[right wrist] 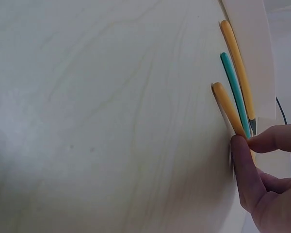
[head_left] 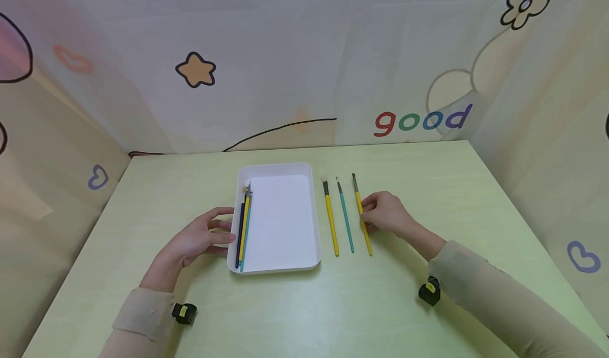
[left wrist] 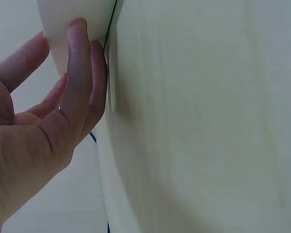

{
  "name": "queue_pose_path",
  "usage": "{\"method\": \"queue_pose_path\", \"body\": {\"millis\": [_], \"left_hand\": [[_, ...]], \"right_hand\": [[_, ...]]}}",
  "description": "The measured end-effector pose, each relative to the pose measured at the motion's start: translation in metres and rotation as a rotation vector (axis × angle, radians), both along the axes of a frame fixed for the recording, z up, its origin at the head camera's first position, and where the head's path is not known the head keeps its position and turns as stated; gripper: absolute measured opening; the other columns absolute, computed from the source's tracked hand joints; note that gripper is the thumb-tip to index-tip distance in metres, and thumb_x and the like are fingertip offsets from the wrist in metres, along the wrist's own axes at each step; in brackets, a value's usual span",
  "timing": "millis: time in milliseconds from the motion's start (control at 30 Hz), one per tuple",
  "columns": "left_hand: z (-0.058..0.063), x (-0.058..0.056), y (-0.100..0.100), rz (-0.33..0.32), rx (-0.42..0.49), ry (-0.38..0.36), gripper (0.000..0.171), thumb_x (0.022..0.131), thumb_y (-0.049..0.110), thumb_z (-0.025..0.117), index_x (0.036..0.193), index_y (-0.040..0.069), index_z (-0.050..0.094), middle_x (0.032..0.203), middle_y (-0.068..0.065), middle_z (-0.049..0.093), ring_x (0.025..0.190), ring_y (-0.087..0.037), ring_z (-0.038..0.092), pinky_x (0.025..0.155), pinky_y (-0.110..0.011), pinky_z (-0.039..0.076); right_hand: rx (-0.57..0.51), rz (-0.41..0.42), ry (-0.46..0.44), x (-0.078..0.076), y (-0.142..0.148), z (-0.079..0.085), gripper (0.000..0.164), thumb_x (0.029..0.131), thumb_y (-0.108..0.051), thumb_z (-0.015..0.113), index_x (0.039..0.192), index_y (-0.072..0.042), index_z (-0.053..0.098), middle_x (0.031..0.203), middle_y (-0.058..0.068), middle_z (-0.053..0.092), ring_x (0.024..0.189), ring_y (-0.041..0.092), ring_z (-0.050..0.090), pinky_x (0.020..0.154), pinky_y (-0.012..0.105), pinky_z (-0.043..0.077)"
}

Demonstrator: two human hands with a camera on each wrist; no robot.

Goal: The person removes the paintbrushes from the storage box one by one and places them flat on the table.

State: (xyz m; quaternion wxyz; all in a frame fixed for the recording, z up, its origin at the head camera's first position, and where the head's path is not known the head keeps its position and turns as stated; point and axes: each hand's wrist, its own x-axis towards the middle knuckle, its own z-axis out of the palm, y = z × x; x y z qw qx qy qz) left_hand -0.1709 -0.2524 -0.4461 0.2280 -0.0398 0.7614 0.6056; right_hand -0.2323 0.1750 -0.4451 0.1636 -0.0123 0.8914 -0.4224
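Note:
My right hand (head_left: 387, 212) pinches the handle of the rightmost yellow paintbrush (head_left: 368, 242) between thumb and fingers. In the right wrist view the rounded handle end of that yellow paintbrush (right wrist: 225, 99) sticks out past the fingertips. Left of it lie a teal paintbrush (head_left: 347, 219) and another yellow paintbrush (head_left: 331, 222), side by side with bristles pointing away. The white tray (head_left: 285, 226) stands beside them, with dark, yellow and teal paintbrushes (head_left: 245, 226) along its inner left wall. My left hand (head_left: 200, 236) rests spread fingers against the tray's outer left side.
The pale green table (head_left: 304, 315) runs back to a printed cloth backdrop (head_left: 285, 56) with a star, a flower and the word "good". Cloth also hangs at the left and right. A small black device sits at each wrist.

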Motion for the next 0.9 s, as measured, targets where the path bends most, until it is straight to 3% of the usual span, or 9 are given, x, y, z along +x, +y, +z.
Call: {"method": "queue_pose_path", "body": {"millis": [167, 433, 667, 900], "left_hand": [[0.0013, 0.0005, 0.0011, -0.001, 0.001, -0.001, 0.076, 0.094, 0.003, 0.073, 0.158, 0.009, 0.031, 0.142, -0.027, 0.045, 0.106, -0.033, 0.065, 0.085, -0.044, 0.060], [0.0024, 0.0007, 0.0014, 0.001, -0.007, -0.005, 0.076, 0.095, 0.003, 0.072, 0.158, 0.009, 0.031, 0.142, -0.027, 0.045, 0.106, -0.033, 0.065, 0.085, -0.044, 0.060], [0.0021, 0.0005, 0.0018, -0.002, -0.011, -0.003, 0.076, 0.095, 0.005, 0.073, 0.158, 0.009, 0.031, 0.142, -0.026, 0.045, 0.105, -0.033, 0.065, 0.085, -0.043, 0.060], [0.0017, 0.0009, 0.0016, 0.002, -0.010, -0.007, 0.076, 0.095, 0.005, 0.073, 0.158, 0.010, 0.032, 0.143, -0.026, 0.045, 0.107, -0.033, 0.064, 0.086, -0.043, 0.060]], "right_hand": [[0.059, 0.024, 0.024, 0.0007, -0.0013, 0.0024, 0.029, 0.090, -0.002, 0.068, 0.117, 0.008, 0.063, 0.091, 0.013, 0.066, 0.067, 0.019, 0.066, 0.065, 0.029, 0.060], [0.070, 0.027, 0.016, 0.0010, -0.0012, 0.0036, 0.028, 0.092, -0.003, 0.067, 0.118, 0.008, 0.062, 0.092, 0.014, 0.065, 0.067, 0.018, 0.067, 0.066, 0.029, 0.060], [0.088, 0.023, 0.003, 0.0011, -0.0005, 0.0048, 0.032, 0.097, -0.012, 0.068, 0.121, 0.008, 0.060, 0.095, 0.014, 0.065, 0.070, 0.017, 0.067, 0.068, 0.028, 0.059], [0.099, 0.035, 0.005, 0.0014, 0.0002, 0.0058, 0.038, 0.095, -0.019, 0.074, 0.119, 0.006, 0.059, 0.089, 0.011, 0.067, 0.068, 0.018, 0.066, 0.066, 0.027, 0.057]]}}
